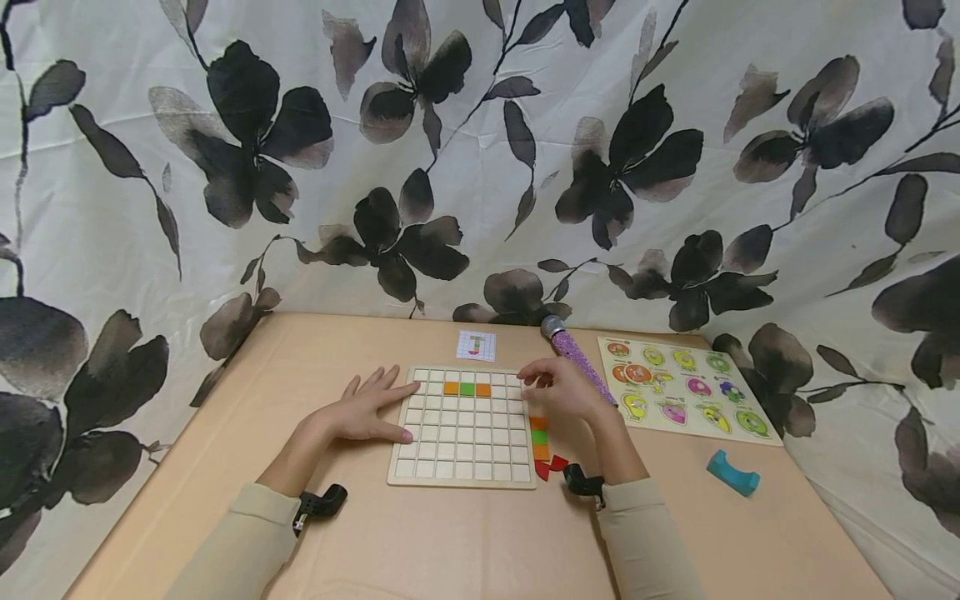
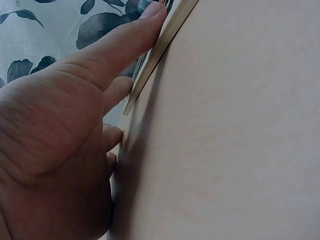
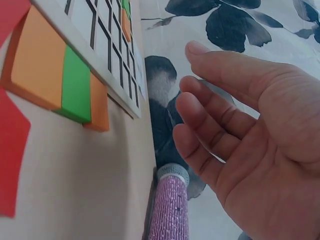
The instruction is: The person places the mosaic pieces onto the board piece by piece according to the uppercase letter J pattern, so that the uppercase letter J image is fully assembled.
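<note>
A pale gridded board [image 1: 462, 482] lies on the table, with a row of orange [image 1: 451, 388], green [image 1: 467, 389] and orange [image 1: 483, 390] square tiles near its top. My left hand [image 1: 367, 408] spreads its fingers at the board's left edge; thumb and index fingertip touch that edge. Over the upper right corner hovers my right hand [image 1: 566, 387], fingers loosely bent. The right wrist view shows nothing between those fingers. Just below it, beside the board's right edge, lie orange and green blocks [image 3: 75, 85] and red pieces [image 3: 10, 165].
Behind the board lies a small white card [image 1: 487, 346] with a coloured figure on a grid. A glittery purple microphone [image 1: 577, 358] lies at the back right, beside a sheet of fruit pictures [image 1: 660, 408]. A blue curved piece [image 1: 732, 475] sits nearer, on the right.
</note>
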{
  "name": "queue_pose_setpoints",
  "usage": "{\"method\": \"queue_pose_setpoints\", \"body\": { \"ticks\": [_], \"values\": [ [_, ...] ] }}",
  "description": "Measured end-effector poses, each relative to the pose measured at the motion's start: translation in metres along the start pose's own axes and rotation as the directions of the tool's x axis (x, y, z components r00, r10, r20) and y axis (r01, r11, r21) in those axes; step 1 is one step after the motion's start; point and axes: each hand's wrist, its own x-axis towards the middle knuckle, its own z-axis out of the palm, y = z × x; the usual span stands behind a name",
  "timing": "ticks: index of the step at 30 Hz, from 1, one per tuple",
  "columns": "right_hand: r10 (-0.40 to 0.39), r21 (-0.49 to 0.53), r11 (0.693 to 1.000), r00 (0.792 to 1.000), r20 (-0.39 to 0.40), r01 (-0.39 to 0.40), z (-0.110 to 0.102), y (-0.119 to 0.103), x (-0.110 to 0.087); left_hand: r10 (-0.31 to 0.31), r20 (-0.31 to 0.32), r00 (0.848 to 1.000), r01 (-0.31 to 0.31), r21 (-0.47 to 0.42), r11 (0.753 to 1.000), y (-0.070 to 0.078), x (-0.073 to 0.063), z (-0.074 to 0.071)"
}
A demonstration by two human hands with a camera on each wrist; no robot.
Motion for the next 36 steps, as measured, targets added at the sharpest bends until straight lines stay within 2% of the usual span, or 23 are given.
{"method": "queue_pose_setpoints", "body": {
  "ticks": [5,12,18,27,36],
  "values": [
    [0.007,-0.016,1.0,0.999,0.042,-0.007,-0.005,0.007,-0.001,-0.003,0.0,1.0,0.003,0.003,1.0,0.001,0.0,0.0],
    [0.062,-0.025,0.998,0.989,0.136,-0.059,-0.008,0.013,-0.004,-0.008,0.005,1.0,0.008,0.002,1.0,0.002,0.0,0.0],
    [0.052,-0.026,0.999,0.98,0.192,-0.048,-0.009,0.014,-0.004,-0.008,0.004,1.0,0.008,0.001,1.0,0.002,0.0,0.0],
    [0.068,-0.011,0.998,0.953,0.296,-0.068,-0.01,0.019,-0.005,-0.008,0.008,1.0,0.008,0.0,1.0,0.003,0.0,0.001],
    [0.104,-0.024,0.995,0.946,0.308,-0.102,-0.007,0.024,-0.005,-0.012,0.008,1.0,0.012,0.01,1.0,0.002,0.0,0.001]
  ]
}}
